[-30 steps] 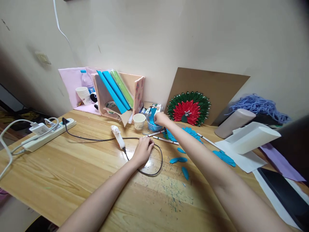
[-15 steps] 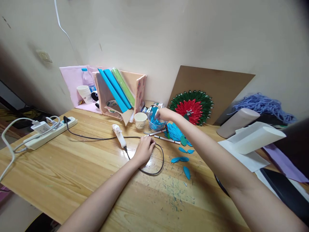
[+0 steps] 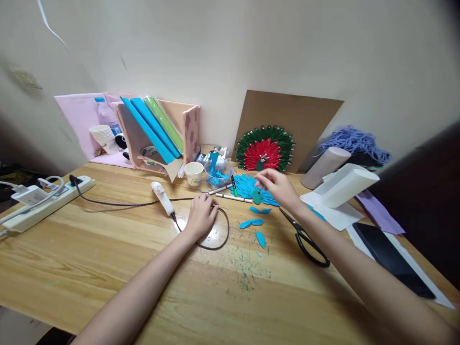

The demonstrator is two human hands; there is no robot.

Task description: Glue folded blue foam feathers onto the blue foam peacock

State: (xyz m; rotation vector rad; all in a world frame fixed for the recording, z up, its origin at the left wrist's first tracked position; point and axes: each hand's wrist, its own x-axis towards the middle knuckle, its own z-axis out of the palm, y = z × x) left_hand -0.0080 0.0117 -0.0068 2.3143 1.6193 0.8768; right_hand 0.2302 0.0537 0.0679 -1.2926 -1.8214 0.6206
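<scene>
— Blue paper petals (image 3: 247, 188) are lying fanned out on the glossy wooden table (image 3: 108, 249). Where is the right hand (image 3: 278, 188) hovering?
— Just above them, fingers loosely spread, gripping nothing. A green teardrop piece (image 3: 256, 196) is sitting on the fan's near edge.
— And the left hand (image 3: 201, 216)?
— It is resting knuckles-up on the looping black cord (image 3: 228, 227) beside the white glue gun (image 3: 162, 197). Its fingers are curling under, so I cannot tell whether they are pinching.
— To the right?
— Black-handled scissors (image 3: 305, 235) are lying flat.
</scene>
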